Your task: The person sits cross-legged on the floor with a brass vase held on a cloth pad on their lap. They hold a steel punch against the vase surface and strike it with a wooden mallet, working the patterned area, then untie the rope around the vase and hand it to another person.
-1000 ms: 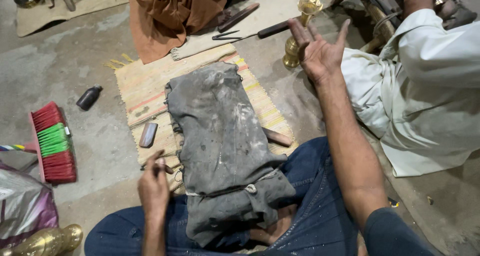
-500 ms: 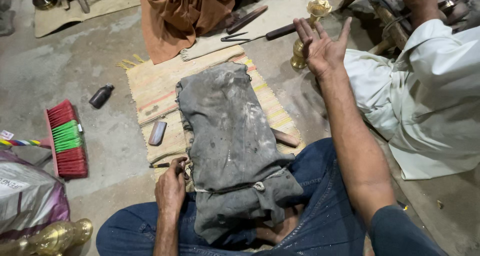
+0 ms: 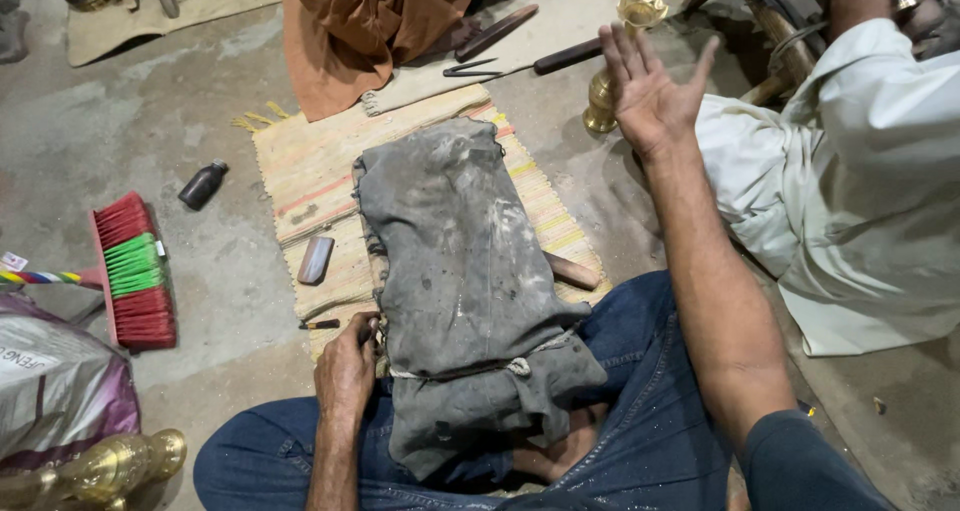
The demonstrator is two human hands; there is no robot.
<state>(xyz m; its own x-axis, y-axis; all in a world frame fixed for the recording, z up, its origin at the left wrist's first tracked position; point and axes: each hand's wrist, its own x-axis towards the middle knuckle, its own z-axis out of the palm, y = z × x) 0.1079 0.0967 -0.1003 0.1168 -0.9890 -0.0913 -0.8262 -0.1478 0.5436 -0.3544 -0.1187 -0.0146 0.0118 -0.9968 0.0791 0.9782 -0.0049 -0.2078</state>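
The left hand (image 3: 345, 371) is clenched on the edge of the stained grey cloth apron (image 3: 465, 281), which lies tied with cord over the lap and the striped woven mat (image 3: 300, 186). The right hand (image 3: 650, 86) is raised with fingers spread and released, holding nothing, just beside the upright polished brass stand (image 3: 615, 66). A careless sweep of that hand could, I judge, knock the stand over onto the concrete.

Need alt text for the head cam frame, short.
A seated person in jeans reaches the open right hand toward a brass stand while the left hand grips the edge of a dirty grey cloth spread over the lap and a striped mat. A red-and-green brush lies on the concrete floor.
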